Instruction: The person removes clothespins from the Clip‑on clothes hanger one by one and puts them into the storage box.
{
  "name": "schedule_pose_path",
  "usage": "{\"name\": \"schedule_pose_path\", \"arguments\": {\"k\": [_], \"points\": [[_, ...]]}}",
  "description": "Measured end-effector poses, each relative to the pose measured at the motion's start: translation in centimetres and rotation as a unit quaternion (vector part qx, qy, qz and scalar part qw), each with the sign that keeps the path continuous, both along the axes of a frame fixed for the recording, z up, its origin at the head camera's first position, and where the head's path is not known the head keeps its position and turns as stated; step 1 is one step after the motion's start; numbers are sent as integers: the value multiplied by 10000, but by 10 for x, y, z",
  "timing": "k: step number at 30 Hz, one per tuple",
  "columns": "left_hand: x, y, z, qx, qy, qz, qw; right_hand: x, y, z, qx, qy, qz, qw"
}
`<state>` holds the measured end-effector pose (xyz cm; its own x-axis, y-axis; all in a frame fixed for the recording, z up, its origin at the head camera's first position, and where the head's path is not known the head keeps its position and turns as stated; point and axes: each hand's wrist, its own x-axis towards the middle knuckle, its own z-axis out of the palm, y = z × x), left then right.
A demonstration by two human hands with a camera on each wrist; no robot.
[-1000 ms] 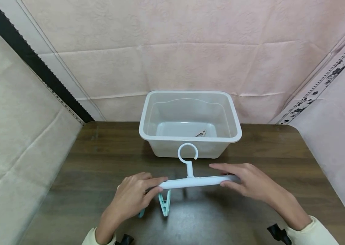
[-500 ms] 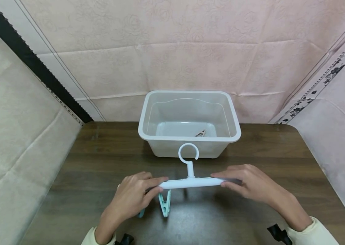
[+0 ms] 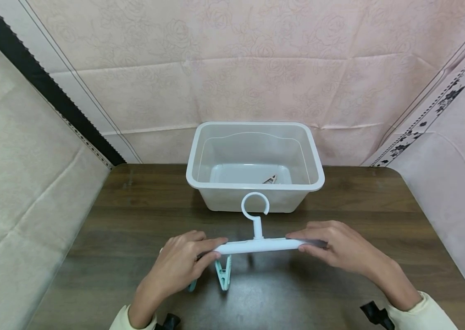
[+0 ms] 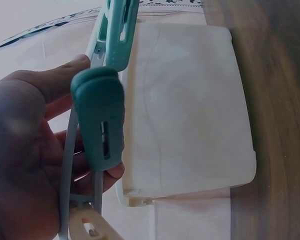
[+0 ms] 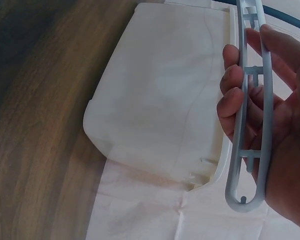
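Observation:
A pale blue-white clip hanger (image 3: 253, 246) is held level over the table, its round hook (image 3: 244, 206) pointing up. My left hand (image 3: 176, 262) grips the left end, thumb and fingers on either side of the bar. My right hand (image 3: 337, 243) grips the right end likewise. Teal clothespins hang on the left half; one clothespin (image 3: 224, 275) shows beside my left fingers. Up close in the left wrist view are a teal clothespin (image 4: 97, 120), another teal clothespin (image 4: 121, 37) and a beige clothespin (image 4: 90, 225). In the right wrist view, short crossbars with pegs (image 5: 251, 154) span the hanger's rails.
A grey-white plastic tub (image 3: 255, 188) stands behind the hanger at the table's back edge. Inside it lies a small beige-brown clothespin (image 3: 271, 179). The dark wooden table (image 3: 133, 220) is enclosed by pale cloth (image 3: 257, 91) at the back and sides.
My right fingers have closed down onto the hanger's right end, where one finger was raised earlier. The hanger has shifted very slightly right. My left hand keeps its grip.

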<state>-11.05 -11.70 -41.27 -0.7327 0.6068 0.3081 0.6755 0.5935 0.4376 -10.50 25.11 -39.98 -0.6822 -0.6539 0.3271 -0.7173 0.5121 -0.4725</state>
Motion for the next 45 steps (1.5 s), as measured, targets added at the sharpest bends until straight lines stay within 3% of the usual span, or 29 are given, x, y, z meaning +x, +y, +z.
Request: {"name": "schedule_pose_path", "arguments": {"k": [12, 21, 32, 39, 45], "points": [[0, 2, 4, -86, 156, -28, 9998, 1, 1, 1, -31, 14, -151, 9999], [0, 3, 4, -166, 620, -186, 9978, 2, 4, 4, -53, 75, -209, 9997], [-2, -1, 10, 115, 1229, -76, 9923, 5, 12, 4, -99, 96, -353, 9993], [-5, -3, 11, 382, 1665, -177, 9851, 7, 19, 2, -144, 104, -442, 9989], [-5, -5, 13, 504, 1710, -149, 9839, 10, 25, 0, -80, 134, -526, 9985]]}}
